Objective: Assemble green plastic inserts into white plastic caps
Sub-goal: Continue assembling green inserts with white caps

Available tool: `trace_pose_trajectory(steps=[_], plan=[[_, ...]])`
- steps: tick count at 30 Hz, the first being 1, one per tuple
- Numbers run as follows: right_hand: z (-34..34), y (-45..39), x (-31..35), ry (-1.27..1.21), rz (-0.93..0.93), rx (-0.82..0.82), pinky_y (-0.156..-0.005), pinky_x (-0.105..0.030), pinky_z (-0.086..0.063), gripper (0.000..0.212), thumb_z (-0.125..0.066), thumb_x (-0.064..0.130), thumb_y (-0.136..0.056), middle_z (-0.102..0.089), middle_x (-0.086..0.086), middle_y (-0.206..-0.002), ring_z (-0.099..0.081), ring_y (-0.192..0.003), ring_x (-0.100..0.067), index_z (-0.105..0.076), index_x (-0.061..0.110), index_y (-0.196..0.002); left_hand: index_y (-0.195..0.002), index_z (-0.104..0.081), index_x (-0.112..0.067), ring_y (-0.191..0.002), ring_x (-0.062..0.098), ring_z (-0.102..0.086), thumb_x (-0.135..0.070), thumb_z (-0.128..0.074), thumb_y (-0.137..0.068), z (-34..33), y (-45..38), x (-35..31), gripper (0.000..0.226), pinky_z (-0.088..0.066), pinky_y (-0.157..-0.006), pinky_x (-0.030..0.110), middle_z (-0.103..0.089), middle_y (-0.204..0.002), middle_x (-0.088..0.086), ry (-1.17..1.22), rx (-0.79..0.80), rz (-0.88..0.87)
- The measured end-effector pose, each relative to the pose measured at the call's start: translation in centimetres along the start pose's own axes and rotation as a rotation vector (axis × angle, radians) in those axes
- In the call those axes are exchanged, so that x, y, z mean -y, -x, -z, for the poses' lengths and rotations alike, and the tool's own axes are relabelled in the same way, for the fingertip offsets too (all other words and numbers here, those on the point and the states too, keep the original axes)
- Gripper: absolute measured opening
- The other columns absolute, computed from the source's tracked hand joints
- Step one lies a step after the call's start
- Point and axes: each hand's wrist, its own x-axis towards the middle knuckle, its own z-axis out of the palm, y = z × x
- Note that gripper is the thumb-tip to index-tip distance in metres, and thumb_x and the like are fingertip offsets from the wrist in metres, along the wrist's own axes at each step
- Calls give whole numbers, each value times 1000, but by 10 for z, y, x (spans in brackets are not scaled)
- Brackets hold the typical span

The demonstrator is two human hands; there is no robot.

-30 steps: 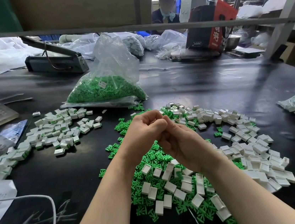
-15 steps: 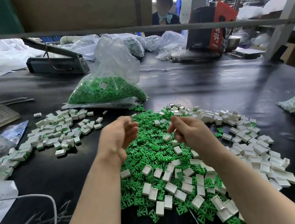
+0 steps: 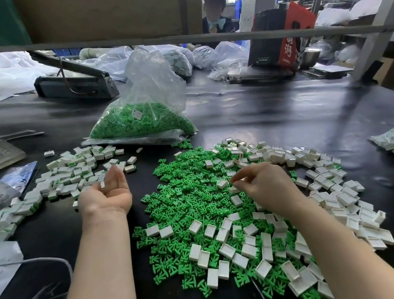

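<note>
Left hand (image 3: 108,193): swung out left, palm up, opened beside the assembled caps (image 3: 70,175).
Right hand (image 3: 267,188): dropped onto the green inserts (image 3: 185,200), fingertips reaching a white cap (image 3: 222,184).

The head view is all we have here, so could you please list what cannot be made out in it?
- Right hand: its curled fingers cover whatever they pinch over the green inserts.
- Left hand: a small white piece at its fingertips is blurred; released or held, unclear.
- White caps: the right forearm covers part of the pile.
- Label on the bag of inserts: too small to read.
</note>
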Motion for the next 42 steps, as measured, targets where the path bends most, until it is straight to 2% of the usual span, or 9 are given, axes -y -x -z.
trace_pose_trajectory(steps=[4,8,11,16,23,29,35,39,42], plan=[[-3,0,3,153,46,38,-89,-32,-50,23,-62,41,-92,-67,7,-103,-60,-92,-11,-71,30,-111,-118,-50,4,-75,20,-69,-26,-31,-106,-2,7,7,38,-58,-64,24,-70,-93,15,-22,156,141],[-2,0,1,206,76,57,-91,-33,-49,19,-64,41,-90,-62,10,-98,-57,-93,-11,-70,29,-105,-101,-67,-9,-66,8,-65,-22,-54,-96,-6,22,30,19,-53,-59,16,-72,-88,1,-561,335,184],[-4,0,2,114,89,-18,-87,-34,-53,13,-66,34,-91,-67,11,-93,-61,-86,-8,-70,27,-101,-104,-69,-11,-62,7,-62,-20,-66,-82,-7,34,56,24,-52,-55,17,-73,-85,1,-1026,497,137],[-6,1,16,-165,245,-222,-62,-12,-44,15,-72,29,-88,-67,17,-82,-59,-68,3,-73,26,-103,-97,-72,-15,-67,7,-57,-26,-70,-86,0,47,93,16,-45,-57,18,-72,-85,0,-1444,702,63],[-12,3,26,-375,288,-200,-68,-9,-44,28,-75,18,-85,-71,15,-89,-64,-80,2,-67,24,-111,-87,-75,-6,-60,9,-63,-8,-76,-77,-2,45,87,10,-52,-57,16,-72,-70,5,-1239,653,-11],[-20,3,22,195,251,181,-108,-36,-36,35,-63,43,-91,-54,10,-125,-41,-120,-13,-63,37,-125,-94,-68,-4,-77,17,-73,-6,-72,-65,-8,45,72,29,-60,-72,23,-75,-88,12,-932,666,145],[-19,2,23,193,294,150,-96,-33,-40,10,-64,34,-91,-58,10,-112,-45,-113,-16,-67,36,-101,-96,-66,-4,-81,18,-74,-4,-70,-67,-8,46,73,29,-60,-74,24,-76,-94,13,-935,684,139],[-20,3,24,242,291,171,-103,-34,-38,29,-59,40,-94,-57,8,-122,-42,-119,-15,-61,32,-122,-95,-66,-5,-80,17,-73,-6,-72,-64,-7,46,73,32,-59,-72,23,-75,-92,10,-962,695,127],[-18,3,24,258,295,167,-99,-33,-38,25,-59,42,-94,-56,9,-117,-43,-116,-15,-63,36,-117,-89,-68,-12,-73,10,-62,-14,-76,-62,-8,47,74,28,-51,-66,20,-71,-78,-2,-1068,673,37]])
